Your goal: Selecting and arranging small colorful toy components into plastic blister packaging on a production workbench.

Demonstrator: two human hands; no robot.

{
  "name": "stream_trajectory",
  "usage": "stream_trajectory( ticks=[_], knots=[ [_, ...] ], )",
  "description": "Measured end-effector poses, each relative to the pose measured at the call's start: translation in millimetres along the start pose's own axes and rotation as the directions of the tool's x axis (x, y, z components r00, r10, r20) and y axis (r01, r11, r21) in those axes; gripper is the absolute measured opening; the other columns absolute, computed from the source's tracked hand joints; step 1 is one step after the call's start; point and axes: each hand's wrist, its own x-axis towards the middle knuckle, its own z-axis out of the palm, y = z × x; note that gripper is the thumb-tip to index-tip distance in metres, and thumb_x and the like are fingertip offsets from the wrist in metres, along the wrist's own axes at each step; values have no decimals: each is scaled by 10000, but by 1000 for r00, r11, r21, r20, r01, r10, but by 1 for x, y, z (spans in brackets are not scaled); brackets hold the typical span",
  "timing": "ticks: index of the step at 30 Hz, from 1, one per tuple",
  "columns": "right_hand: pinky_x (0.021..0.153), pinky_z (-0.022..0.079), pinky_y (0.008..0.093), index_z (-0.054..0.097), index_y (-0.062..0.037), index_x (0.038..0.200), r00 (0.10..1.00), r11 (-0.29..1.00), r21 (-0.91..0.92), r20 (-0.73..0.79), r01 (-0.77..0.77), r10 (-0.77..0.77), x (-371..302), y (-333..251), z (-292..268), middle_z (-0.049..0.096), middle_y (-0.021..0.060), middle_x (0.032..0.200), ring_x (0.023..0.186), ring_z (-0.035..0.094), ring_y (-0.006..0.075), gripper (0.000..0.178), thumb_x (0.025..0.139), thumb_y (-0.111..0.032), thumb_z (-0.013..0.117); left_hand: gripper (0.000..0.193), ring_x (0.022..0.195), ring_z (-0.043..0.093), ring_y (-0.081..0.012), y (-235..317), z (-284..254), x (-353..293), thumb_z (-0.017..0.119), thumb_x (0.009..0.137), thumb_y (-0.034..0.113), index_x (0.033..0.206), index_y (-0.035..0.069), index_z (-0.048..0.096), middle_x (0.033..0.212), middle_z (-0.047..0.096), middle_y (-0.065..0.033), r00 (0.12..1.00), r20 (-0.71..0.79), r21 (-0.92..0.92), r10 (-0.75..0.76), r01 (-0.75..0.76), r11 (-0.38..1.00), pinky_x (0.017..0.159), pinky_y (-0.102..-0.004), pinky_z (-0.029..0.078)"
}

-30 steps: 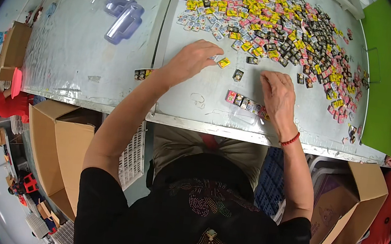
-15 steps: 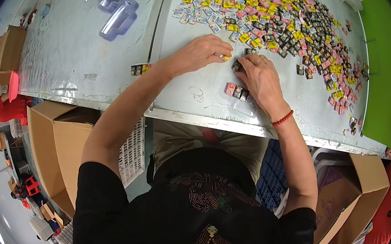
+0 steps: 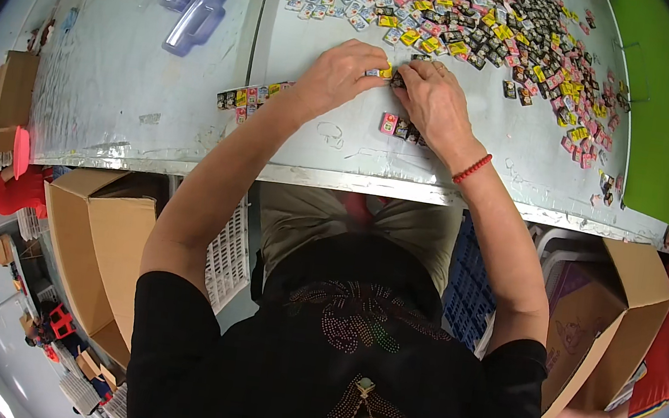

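My left hand (image 3: 338, 74) is pinched on a small yellow-and-white box (image 3: 381, 73) above the white table. Beside it, my right hand (image 3: 437, 105) grips a small black box (image 3: 399, 81), its end meeting the yellow one. A further black box lies just beyond the right fingertips. Under my right wrist runs a short row of small boxes, a pink one (image 3: 388, 123) at its left end and black ones after it, partly covered. Left of my left forearm stands a group of mixed-colour small boxes (image 3: 241, 99), partly hidden by that arm.
A large spread of loose small boxes (image 3: 457, 24) in yellow, pink, black and white covers the far table. Clear plastic trays (image 3: 195, 21) lie at the far left. Open cartons (image 3: 109, 240) flank me below the table edge. Another person's red sleeve (image 3: 657, 374) shows at right.
My hands have come closer together, bringing the black box against the yellow one. More of the boxes beside my left forearm now show. The whole view has shifted slightly.
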Motion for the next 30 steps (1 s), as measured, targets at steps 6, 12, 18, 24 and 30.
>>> stream_trajectory(
  ticks=[6, 12, 18, 24, 30],
  knots=[
    [812, 506, 384, 660, -28, 1001, 998, 994, 108, -56, 3, 3, -4, 11, -10, 669, 130, 967, 906, 628, 312, 220, 801, -114, 693, 218, 938, 616, -254, 5, 11, 2, 706, 800, 150, 965, 13, 670, 1010, 671, -88, 996, -90, 33, 24, -21, 999, 823, -345, 517],
    [802, 491, 356, 664, -38, 976, 989, 991, 123, -133, -49, 65, -71, 3, -61, 676, 101, 965, 883, 628, 282, 248, 745, -83, 741, 194, 960, 634, -251, 52, -9, -15, 717, 797, 111, 955, 3, 684, 1028, 680, -96, 999, -12, -85, 31, -32, 996, 821, -338, 532],
    [853, 462, 365, 670, -30, 959, 995, 993, 100, -66, -67, 74, -102, -21, -61, 678, 83, 1039, 969, 620, 261, 233, 738, -69, 732, 168, 944, 628, -264, 97, 7, -24, 699, 788, 71, 932, -10, 668, 1005, 654, -99, 978, 81, -156, 193, -179, 972, 839, -338, 530],
    [857, 459, 376, 678, -24, 967, 996, 998, 39, -67, -50, 52, -104, -23, -52, 673, 83, 1040, 981, 611, 260, 212, 756, -43, 690, 170, 939, 626, -278, 99, 13, -24, 680, 761, 33, 923, -14, 660, 1039, 633, -108, 979, 119, -150, 167, -148, 977, 858, -341, 525],
    [837, 459, 364, 692, -38, 961, 975, 996, 78, -215, -45, 61, -116, -22, -37, 677, 54, 1032, 961, 608, 240, 250, 716, -48, 742, 175, 916, 626, -276, 99, 22, -35, 688, 723, 2, 894, -18, 660, 995, 625, -109, 996, -17, -201, 84, -85, 976, 798, -351, 538]
  ],
)
